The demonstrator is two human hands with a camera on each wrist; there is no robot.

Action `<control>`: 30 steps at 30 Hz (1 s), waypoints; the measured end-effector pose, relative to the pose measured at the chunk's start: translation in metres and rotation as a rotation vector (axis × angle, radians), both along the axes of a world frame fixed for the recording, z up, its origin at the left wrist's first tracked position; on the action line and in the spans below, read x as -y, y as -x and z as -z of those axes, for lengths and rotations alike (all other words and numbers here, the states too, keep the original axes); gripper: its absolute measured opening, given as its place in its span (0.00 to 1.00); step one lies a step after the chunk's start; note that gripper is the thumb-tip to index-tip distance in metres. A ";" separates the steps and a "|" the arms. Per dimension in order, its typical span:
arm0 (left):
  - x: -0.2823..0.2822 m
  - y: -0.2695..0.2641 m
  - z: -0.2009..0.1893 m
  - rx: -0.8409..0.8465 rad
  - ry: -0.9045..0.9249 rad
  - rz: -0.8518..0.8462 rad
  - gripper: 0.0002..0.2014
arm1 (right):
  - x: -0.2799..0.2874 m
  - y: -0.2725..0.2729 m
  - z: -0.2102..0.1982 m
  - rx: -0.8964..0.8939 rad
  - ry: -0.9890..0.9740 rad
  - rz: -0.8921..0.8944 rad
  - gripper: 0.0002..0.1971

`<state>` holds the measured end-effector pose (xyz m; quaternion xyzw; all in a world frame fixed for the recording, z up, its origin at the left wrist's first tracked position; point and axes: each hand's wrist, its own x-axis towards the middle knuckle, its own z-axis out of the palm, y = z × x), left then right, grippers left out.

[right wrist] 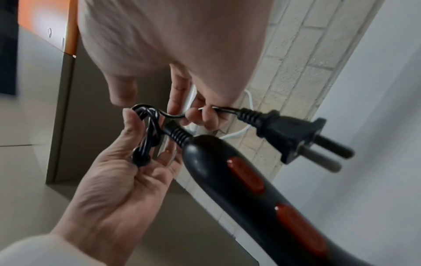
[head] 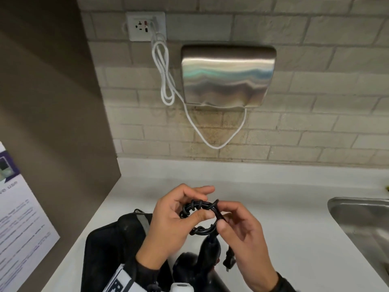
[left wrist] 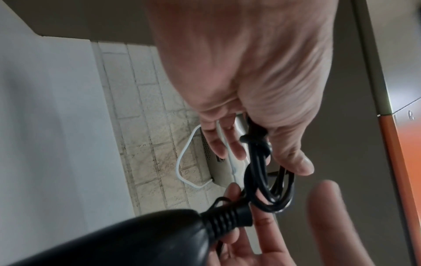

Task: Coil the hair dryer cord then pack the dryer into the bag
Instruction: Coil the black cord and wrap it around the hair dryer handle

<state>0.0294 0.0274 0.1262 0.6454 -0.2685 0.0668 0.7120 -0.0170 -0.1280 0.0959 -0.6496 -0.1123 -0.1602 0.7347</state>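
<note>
My left hand (head: 202, 204) holds a small coil of the black cord (head: 196, 217) between thumb and fingers, above the white counter (head: 284, 186). My right hand (head: 221, 217) pinches the cord's free end just behind the plug (head: 229, 262), which dangles below it. The black hair dryer (head: 202, 253) sits under both hands, its handle pointing up into the coil. In the right wrist view the handle (right wrist: 250, 189) shows two orange-red switches, with the plug (right wrist: 291, 136) beside it. A black bag (head: 109, 247) lies on the counter under my left forearm.
A steel sink (head: 357, 218) is set into the counter at the right. On the brick wall hang a metal hand dryer (head: 227, 76), its white cable (head: 166, 81) and a socket (head: 145, 26). A printed notice (head: 19, 218) is fixed to the brown side wall at the left.
</note>
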 end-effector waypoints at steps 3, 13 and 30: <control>-0.003 0.000 -0.001 -0.009 0.022 0.004 0.10 | -0.008 -0.001 0.003 -0.013 0.055 0.000 0.13; -0.009 0.010 -0.011 -0.194 -0.048 -0.028 0.08 | -0.007 -0.007 0.004 -0.053 0.184 -0.026 0.23; -0.012 0.018 -0.014 -0.488 0.134 0.012 0.05 | -0.021 0.007 -0.004 0.386 0.757 0.562 0.08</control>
